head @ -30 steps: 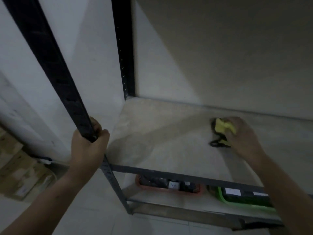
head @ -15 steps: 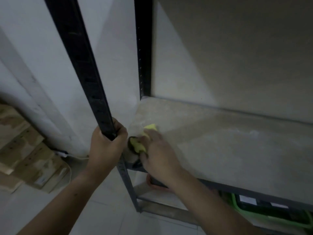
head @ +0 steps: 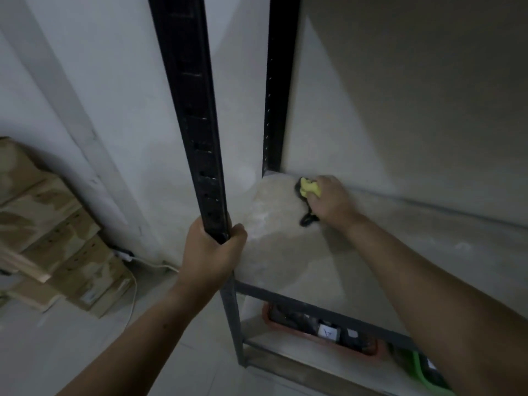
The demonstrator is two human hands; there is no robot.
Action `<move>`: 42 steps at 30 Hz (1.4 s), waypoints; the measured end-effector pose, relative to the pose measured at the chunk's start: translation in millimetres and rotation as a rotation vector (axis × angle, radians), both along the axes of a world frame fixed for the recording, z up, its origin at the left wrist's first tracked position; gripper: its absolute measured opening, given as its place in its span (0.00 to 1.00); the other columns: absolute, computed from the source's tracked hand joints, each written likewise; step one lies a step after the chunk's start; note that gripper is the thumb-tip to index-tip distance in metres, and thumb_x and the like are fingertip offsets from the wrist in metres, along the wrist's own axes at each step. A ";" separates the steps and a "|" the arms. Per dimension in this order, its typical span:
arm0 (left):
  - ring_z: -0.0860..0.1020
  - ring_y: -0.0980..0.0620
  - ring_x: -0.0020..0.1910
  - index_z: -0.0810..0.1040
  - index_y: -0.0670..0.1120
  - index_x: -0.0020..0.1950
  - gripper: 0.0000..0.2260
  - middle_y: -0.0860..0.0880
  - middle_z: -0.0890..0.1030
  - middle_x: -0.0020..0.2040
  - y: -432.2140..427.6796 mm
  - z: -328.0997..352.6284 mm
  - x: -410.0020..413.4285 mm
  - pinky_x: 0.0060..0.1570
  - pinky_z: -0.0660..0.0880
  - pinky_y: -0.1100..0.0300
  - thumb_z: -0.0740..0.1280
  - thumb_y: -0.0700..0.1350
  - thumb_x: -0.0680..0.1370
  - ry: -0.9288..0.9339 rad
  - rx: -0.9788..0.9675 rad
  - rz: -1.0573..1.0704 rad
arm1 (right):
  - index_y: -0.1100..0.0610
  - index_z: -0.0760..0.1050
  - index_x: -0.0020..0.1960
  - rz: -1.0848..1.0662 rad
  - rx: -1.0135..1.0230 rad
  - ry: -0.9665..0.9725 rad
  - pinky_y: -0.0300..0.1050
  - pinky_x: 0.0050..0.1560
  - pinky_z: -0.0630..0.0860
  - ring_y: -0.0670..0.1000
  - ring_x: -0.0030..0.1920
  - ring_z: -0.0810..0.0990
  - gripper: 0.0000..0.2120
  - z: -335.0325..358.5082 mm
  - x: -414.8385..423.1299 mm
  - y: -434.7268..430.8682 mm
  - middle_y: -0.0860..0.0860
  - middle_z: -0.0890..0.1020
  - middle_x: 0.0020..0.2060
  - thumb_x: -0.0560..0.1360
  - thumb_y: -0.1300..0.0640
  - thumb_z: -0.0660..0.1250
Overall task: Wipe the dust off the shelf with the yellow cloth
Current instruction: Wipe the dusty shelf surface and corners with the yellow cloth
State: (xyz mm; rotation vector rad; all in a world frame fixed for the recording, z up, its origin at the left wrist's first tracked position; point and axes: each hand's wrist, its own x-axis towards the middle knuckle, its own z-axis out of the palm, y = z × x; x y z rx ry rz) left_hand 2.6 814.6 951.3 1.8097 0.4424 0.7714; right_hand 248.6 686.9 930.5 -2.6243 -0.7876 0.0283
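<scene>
The yellow cloth (head: pixel 310 188) is bunched under my right hand (head: pixel 330 200), pressed flat on the pale, dusty shelf board (head: pixel 285 252) at its back left corner, close to the rear black upright (head: pixel 278 90). A dark edge of the cloth trails out below my palm. My left hand (head: pixel 210 254) is wrapped around the front black upright post (head: pixel 194 121) just above the shelf's front left corner.
A lower shelf holds an orange tray (head: pixel 323 335) with dark items and a green bin (head: pixel 425 372). Wooden boards (head: pixel 48 224) lean against the white wall at left, with a white cable (head: pixel 134 281) on the tiled floor.
My right hand swept the cloth from the right part of the board to the front left corner, then back to the rear left corner. My left hand kept its grip on the post.
</scene>
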 end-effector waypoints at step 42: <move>0.65 0.59 0.27 0.64 0.59 0.31 0.17 0.58 0.65 0.27 1.6 -1.8 2.7 0.29 0.63 0.68 0.64 0.40 0.72 -0.091 0.030 -0.017 | 0.52 0.72 0.69 0.316 0.149 0.123 0.46 0.70 0.67 0.54 0.72 0.65 0.20 -12.0 -191.2 -46.4 0.50 0.62 0.75 0.78 0.59 0.60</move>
